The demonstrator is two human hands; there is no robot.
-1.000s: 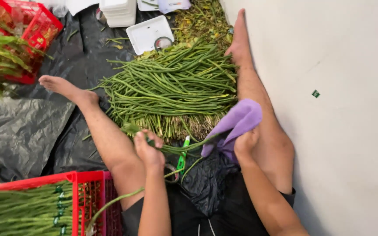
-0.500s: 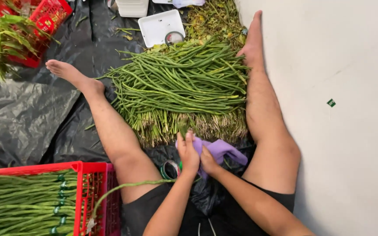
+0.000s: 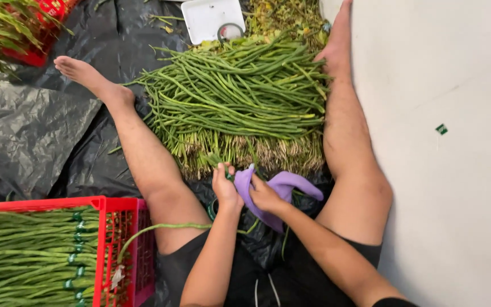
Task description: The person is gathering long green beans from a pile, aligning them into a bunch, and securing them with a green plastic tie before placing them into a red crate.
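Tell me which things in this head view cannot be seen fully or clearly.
- What the left hand pinches: covered by its fingers and the soft purple cloth.
- Red plastic crate of bundled green long beans: cut by the left and bottom edges.
- White flat plastic tray: cut by the top edge.
- Right hand: its fingertips are tucked into the cloth.

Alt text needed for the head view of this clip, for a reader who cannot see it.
Seen from above, a seated person's left hand and right hand meet on a purple cloth between outstretched bare legs. A large pile of long green beans lies on black plastic sheeting ahead, and a red crate of bundled beans sits at lower left.
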